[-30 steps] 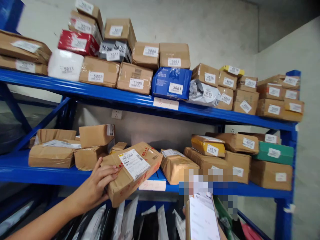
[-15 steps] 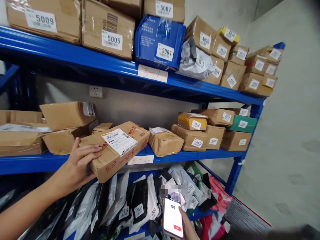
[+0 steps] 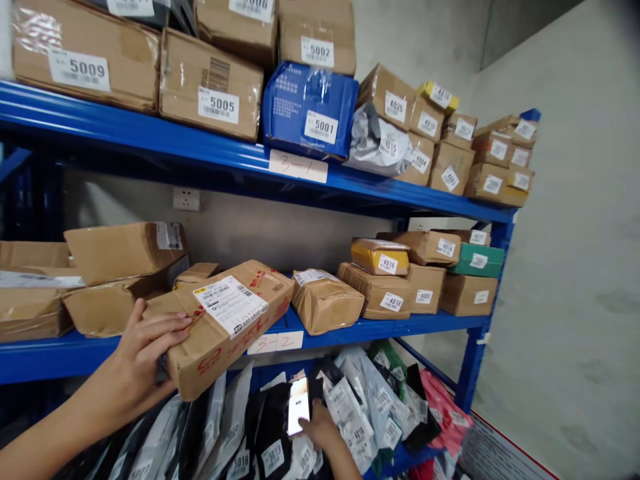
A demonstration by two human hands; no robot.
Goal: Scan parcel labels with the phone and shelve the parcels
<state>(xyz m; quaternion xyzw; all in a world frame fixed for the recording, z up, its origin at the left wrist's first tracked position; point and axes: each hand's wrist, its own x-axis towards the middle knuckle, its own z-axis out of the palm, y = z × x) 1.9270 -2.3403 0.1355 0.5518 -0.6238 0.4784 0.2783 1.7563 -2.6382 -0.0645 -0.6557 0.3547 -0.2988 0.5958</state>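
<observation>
My left hand grips the near left end of a brown cardboard box with red print and a white shipping label on top. The box is tilted, and its far end lies over the front of the middle shelf. Lower down, my right hand is wrapped round a smartphone with a lit, mostly white screen. Its thumb rests on the lower part of the screen. The phone is below the box and to its right, apart from it, in front of the bagged parcels.
A blue shelf rack carries numbered cardboard boxes on its upper and middle levels. Beside the held box stands a smaller brown parcel. Bagged parcels crowd the lower shelf. A bare wall rises at the right.
My right hand has moved the phone left and farther forward, nearer the box. My left hand still holds the box, slightly lower and left in view. The shelves appear lower as the view shifted.
</observation>
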